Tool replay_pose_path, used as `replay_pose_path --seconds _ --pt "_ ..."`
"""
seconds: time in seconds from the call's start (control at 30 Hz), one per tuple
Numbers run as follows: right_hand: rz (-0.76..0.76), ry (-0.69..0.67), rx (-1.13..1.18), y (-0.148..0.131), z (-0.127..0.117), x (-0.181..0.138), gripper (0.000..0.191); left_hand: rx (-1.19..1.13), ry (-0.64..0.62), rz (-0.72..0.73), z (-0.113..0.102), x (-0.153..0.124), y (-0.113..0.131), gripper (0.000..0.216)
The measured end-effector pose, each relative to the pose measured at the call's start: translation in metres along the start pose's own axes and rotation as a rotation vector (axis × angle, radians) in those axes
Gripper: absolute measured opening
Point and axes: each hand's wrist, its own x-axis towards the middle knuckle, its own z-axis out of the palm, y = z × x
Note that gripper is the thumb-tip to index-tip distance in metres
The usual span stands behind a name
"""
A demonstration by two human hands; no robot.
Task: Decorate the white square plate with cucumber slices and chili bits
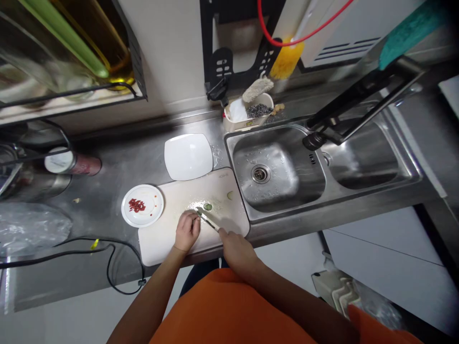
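My right hand [239, 251] is wrapped round the handle of a kitchen knife [208, 221]. Its blade points up and left over a pale cutting board [161, 243]. Close to the blade tip, my left hand [187, 230] rests on the board with fingers curled; what it holds, if anything, is hidden beneath them. Just beyond the blade lies a round green slice [208, 207] that looks like cucumber. A thinner green piece [230, 195] lies near the board's right side. The board's middle is wet, with small green bits.
A white plate with chopped red pieces [136, 205] overlaps the board's left edge. An empty white square dish [188, 155] touches its far edge. To the right is a double steel sink [279, 205] with a black faucet [344, 112]. A black cable [111, 258] lies at left.
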Motion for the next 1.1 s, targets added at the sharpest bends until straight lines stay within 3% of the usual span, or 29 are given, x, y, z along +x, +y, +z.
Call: replay_pose_path --seconds 0.63,1.1 --pt "-0.015 0.013 0.004 -0.008 -0.003 0.006 0.040 -0.011 0.005 -0.003 0.002 -0.001 -0.001 0.010" --pt "-0.069 0.104 0.024 -0.011 0.007 0.035 0.039 -0.024 -0.010 -0.017 0.003 -0.003 -0.003 0.011"
